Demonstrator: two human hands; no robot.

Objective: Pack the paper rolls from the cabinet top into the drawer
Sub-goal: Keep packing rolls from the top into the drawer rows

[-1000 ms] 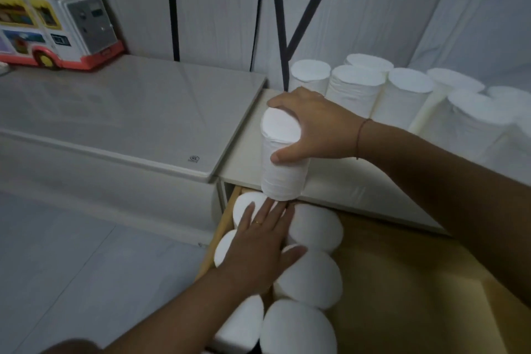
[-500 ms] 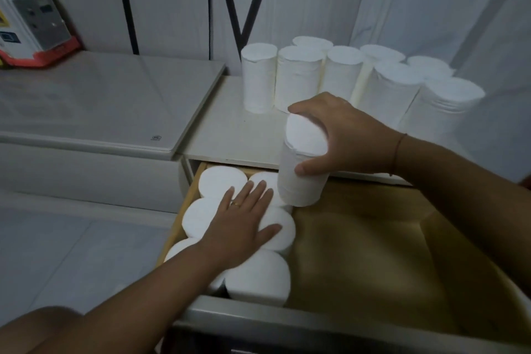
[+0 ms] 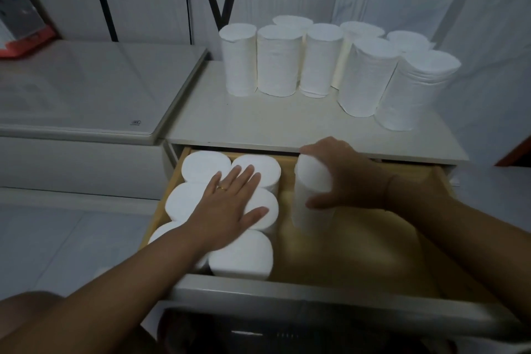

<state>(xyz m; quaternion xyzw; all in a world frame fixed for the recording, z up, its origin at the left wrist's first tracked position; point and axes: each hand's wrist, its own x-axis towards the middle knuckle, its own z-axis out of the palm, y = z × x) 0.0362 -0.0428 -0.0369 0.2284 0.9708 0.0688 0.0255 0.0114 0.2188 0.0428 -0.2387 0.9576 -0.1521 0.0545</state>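
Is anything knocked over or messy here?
Nothing stands out. The cabinet rolls stand upright on the cabinet top, none fallen. The drawer rolls sit upright in neat rows in the drawer under the left hand; the right hand holds one more roll.

In the open drawer [image 3: 359,256], lower centre, six packed rolls [image 3: 201,167] stand on end in two columns at its left side. The left hand [image 3: 227,210] lies flat on them, fingers [image 3: 244,178] straight. Just right of them, the right hand [image 3: 350,178] grips the held roll [image 3: 313,175] upright by its top. Eight spare rolls [image 3: 275,63] stand clustered on the cabinet top [image 3: 273,123], upper right.
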